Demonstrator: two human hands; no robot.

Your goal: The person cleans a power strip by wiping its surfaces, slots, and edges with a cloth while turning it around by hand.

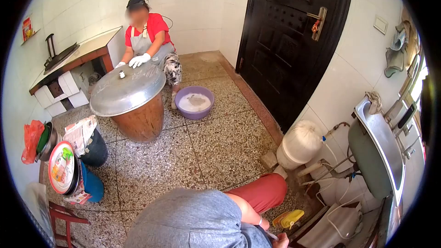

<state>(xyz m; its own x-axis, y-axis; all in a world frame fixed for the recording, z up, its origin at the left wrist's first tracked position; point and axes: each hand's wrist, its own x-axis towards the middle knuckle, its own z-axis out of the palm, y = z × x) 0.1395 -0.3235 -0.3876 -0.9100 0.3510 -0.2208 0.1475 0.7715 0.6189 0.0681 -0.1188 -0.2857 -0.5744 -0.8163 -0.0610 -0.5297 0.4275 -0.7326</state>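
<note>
At the bottom edge my grey sleeve and bent red-trousered knee fill the view. My left hand (265, 224), with a band at the wrist, reaches down and right; its fingers are mostly hidden but look closed. Beside it my right hand (280, 241) is partly cut off by the frame, fingers bent in. A thin pale piece (272, 235) shows between the two hands; what it is, I cannot make out. Just beyond them is a yellow plastic bottle (290, 219), on the floor near the sink's pipes.
A co-worker (149, 36) in white gloves touches a metal lid (131, 87) on a big brown vat (140, 121). Nearby stands a purple basin (195, 112) of cloudy water. Buckets (94, 186) sit left; a white tank (298, 144), sink (376, 142) and black door (296, 41) are right.
</note>
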